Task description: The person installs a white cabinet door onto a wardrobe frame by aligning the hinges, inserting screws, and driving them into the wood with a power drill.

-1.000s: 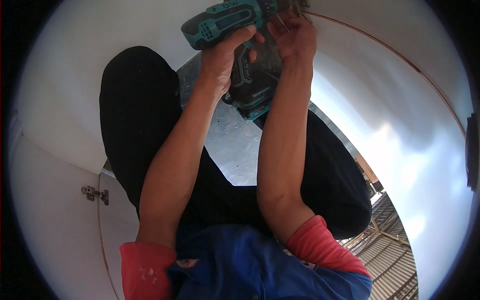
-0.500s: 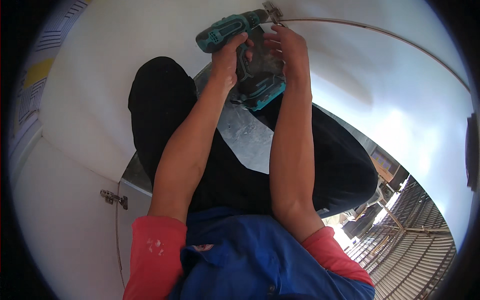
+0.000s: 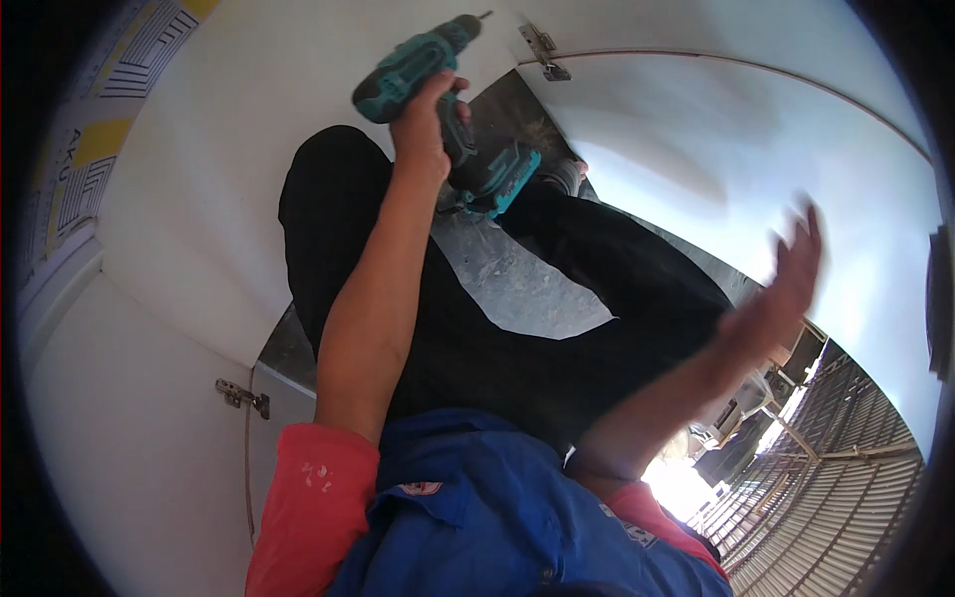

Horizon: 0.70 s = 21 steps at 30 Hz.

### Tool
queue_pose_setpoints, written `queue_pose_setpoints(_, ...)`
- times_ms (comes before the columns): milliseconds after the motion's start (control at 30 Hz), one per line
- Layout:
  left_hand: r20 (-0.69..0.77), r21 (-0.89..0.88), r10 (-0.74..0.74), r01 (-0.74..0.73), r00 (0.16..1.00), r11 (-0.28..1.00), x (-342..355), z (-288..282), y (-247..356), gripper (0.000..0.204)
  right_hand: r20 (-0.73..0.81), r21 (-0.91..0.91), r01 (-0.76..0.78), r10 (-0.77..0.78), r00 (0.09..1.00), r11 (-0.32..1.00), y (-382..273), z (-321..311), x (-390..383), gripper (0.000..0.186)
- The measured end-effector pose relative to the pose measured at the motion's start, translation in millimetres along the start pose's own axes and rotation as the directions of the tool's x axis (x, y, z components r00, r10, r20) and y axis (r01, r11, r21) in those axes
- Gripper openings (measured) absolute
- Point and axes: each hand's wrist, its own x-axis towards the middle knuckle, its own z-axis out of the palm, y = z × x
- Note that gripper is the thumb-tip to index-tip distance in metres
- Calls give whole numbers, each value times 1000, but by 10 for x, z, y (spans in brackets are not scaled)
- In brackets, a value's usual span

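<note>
My left hand (image 3: 426, 124) grips the handle of a teal and black cordless drill (image 3: 406, 72). The drill's bit points up and to the right, a short way left of a metal cabinet hinge (image 3: 543, 52) and apart from it. That hinge joins a white panel (image 3: 279, 70) and a white door (image 3: 686, 129). Out to the right, my right hand (image 3: 791, 264) is raised in front of the door, its fingers stretched and blurred by motion. Nothing shows in it.
A second hinge (image 3: 242, 397) sits on the white panels at the lower left. Grey floor (image 3: 527, 284) shows between my bent legs. Yellow and white patterned wrapping (image 3: 95, 149) covers the upper left edge. A slatted wall (image 3: 836, 497) and clutter stand at the lower right.
My right hand has swung from beside the hinge out to the right. The drill in my left hand has come away from the hinge, to the left.
</note>
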Motion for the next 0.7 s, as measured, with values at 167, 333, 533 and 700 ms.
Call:
queue_pose_setpoints(167,-94,-64,58,-64,994,996,190,-119,217,20,-506,-142,-138,48,861,980,211,-895,-20,44)
queue_pose_setpoints(333,-67,-34,47,-50,997,998,303,-177,161,22,-353,479,-305,499,792,823,1456,-1641,27,55)
queue_pose_setpoints(533,-120,51,3,3,993,999,256,-264,93,19,-227,693,-405,714,662,596,1707,-1152,289,65)
queue_pose_setpoints(700,-62,104,-3,9,998,995,239,-222,70,18,-124,784,-278,579,805,555,2011,-1219,588,68)
